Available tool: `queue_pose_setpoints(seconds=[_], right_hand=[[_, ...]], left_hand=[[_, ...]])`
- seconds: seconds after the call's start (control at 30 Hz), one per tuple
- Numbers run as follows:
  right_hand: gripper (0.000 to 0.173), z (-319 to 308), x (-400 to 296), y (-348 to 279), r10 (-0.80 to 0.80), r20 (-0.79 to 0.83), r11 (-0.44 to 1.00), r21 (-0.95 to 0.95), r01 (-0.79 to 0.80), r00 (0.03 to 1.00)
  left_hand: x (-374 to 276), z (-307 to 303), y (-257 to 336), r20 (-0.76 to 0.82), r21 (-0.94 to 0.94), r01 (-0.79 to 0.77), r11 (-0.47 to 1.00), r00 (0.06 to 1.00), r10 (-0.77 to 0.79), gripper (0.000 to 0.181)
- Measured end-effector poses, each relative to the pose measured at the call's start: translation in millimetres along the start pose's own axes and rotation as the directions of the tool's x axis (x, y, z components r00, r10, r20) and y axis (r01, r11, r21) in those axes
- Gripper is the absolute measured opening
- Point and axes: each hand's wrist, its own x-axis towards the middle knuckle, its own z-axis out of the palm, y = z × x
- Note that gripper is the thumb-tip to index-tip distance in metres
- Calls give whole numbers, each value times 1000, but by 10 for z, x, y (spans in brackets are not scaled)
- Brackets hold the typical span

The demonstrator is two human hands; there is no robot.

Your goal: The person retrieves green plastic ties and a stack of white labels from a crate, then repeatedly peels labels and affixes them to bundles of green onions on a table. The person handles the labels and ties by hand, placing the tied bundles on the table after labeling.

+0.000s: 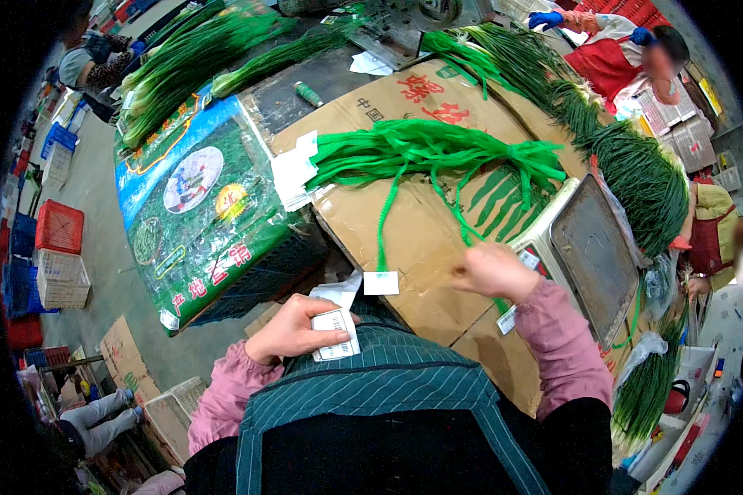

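My left hand [303, 328] holds a stack of white printed labels [336, 335], its thumb across the top label. To the right, my right hand [495, 271] has its fingers curled at the end of a green mesh strip; whether it grips the strip is unclear. Below that hand hangs a white tag [507, 320] on a green strip. A bundle of green mesh strips [421, 151] lies across the flattened cardboard [408, 235], with many white tags [294, 173] at its left end. One strip hangs down towards me with a white tag [381, 283] on it.
A weighing scale [594, 260] stands at the right. Green onions [638, 179] are heaped along the right edge, more bunches [186, 68] at the upper left. A printed green sheet [204, 204] covers the left stack. A small spool [308, 94] lies behind. Co-workers [619, 62] stand at the right.
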Motion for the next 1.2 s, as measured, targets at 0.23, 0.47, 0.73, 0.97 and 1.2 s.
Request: queue_pose_setpoints(seconds=[0.23,0.47,0.73,0.97,1.2], right_hand=[[17,611,873,-447,-436,-389,898,-250,363,812],[15,517,961,-370,-441,-218,869,-348,353,871],[10,473,874,-227,-220,-146,975,-42,216,964],[15,446,811,-327,-202,-346,938,202,283,916],[32,349,688,-527,-48,-162,336,927,168,986]], left_hand=[[58,-1,42,25,-59,-46,997,999,47,19],[-191,-48,-73,-206,-177,88,980,970,-125,21],[-13,27,-248,-458,-148,86,985,877,-145,16],[49,60,-183,-325,240,-93,966,930,170,17],[235,-73,47,-429,226,4,974,898,96,22]])
